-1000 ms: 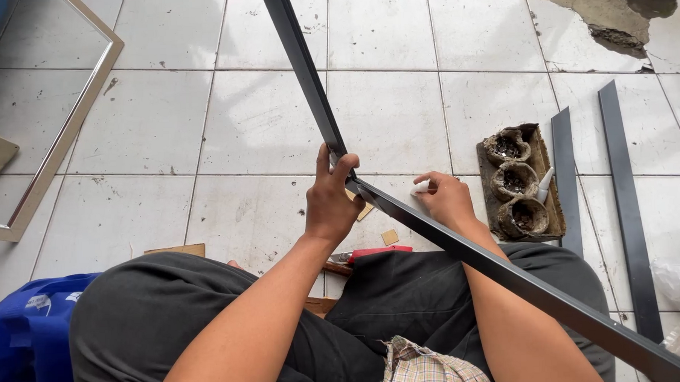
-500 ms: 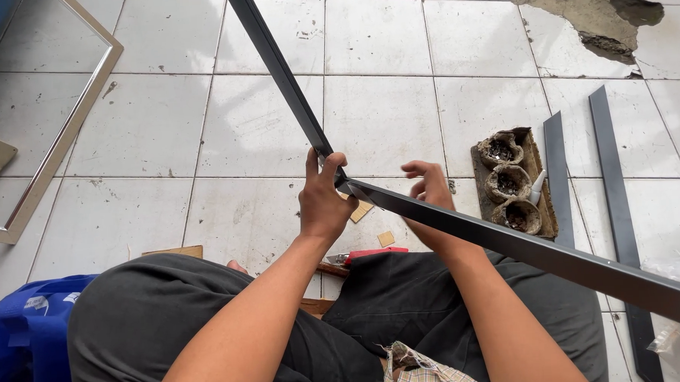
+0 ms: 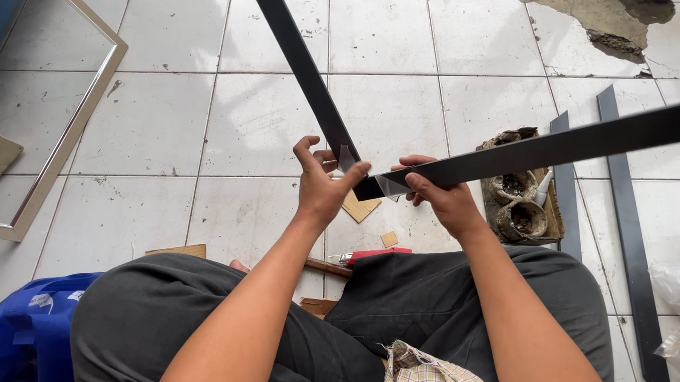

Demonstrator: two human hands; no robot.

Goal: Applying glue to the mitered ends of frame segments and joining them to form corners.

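Left hand [image 3: 321, 186] pinching the near end of one black frame bar [image 3: 302, 68], thumb and fingers closed on it. Right hand [image 3: 438, 195] gripping the near end of a second black frame bar [image 3: 564, 145], fingers wrapped underneath. Both ends meeting at a mitred corner [image 3: 366, 184] between the hands, above the lap. First bar's long axis running up and away leftward; second's out to the right, near level. Beyond: small wood offcuts [image 3: 359, 207], a red-handled tool [image 3: 372, 255], spare black strips [image 3: 627, 226] on the tiled floor [image 3: 203, 143], a silver frame [image 3: 60, 148] at far left.
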